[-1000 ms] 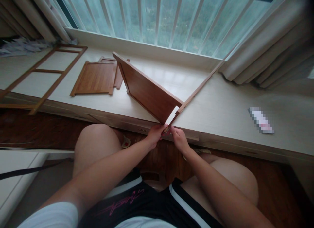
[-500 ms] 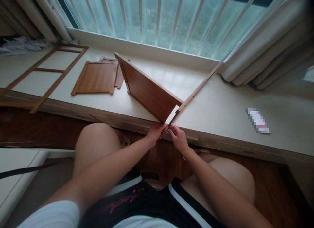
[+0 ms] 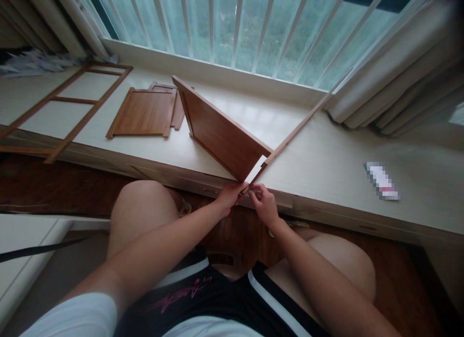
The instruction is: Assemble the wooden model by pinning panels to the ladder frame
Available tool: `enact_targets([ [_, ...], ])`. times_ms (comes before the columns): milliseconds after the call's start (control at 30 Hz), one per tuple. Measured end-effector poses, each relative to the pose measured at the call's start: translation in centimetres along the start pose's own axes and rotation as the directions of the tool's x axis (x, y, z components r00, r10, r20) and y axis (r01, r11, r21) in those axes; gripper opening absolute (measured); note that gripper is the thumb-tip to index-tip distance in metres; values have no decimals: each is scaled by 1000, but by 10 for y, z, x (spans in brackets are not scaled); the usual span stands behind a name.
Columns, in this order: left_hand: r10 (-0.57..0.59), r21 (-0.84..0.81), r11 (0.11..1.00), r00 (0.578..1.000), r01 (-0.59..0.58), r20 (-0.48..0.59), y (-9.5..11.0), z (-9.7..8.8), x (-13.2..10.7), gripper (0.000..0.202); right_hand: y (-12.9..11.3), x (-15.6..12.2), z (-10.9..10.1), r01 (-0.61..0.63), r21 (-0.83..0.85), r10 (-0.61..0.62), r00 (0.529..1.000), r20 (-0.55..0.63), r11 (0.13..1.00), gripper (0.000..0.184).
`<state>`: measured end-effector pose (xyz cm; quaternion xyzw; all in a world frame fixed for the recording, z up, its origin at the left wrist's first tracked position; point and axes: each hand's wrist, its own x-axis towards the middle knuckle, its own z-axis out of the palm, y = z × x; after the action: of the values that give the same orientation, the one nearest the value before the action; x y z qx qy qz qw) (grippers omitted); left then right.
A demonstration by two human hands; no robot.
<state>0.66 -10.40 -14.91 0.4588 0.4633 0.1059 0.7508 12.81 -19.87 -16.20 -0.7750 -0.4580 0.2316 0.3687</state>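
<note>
Your left hand (image 3: 230, 196) grips the near end of the long wooden rail (image 3: 297, 130), at the ledge's (image 3: 337, 165) front edge. Right hand (image 3: 266, 206) has bent fingertips at that same end; exact contact too small to tell. Brown panel (image 3: 219, 126) stands on edge, its near end meeting the rail. To your left: flat panels (image 3: 143, 112) overlapping, then a ladder-like frame (image 3: 74, 101). Blurred-out item (image 3: 382, 181) lies far right.

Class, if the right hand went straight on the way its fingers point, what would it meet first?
The right hand would probably meet the near end of the wooden rail, beside the left hand; depth is unclear.
</note>
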Motion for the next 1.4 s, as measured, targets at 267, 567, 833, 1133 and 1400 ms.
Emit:
enact_targets([
  [267, -1, 19, 1000, 1000, 1, -15, 4, 0, -2, 50, -4, 4, 2, 20, 69, -23, 999, 44, 997, 49],
  [567, -10, 29, 1000, 1000, 11, -19, 7, 1, -5, 51, 1, 5, 0, 19, 52, -20, 999, 27, 998, 43],
  [833, -5, 37, 999, 1000, 5, -12, 3, -1, -1, 51, 3, 1, -1, 31, -16, -30, 999, 17, 999, 38],
  [1133, -7, 33, 999, 1000, 7, -1, 1, -2, 0, 51, 0, 3, 0, 45, -23, -45, 998, 34, 999, 45],
  [1400, -32, 54, 998, 999, 31, 11, 1, -5, 0, 58, 5, 7, -6, 31, -67, -26, 997, 69, 997, 50],
])
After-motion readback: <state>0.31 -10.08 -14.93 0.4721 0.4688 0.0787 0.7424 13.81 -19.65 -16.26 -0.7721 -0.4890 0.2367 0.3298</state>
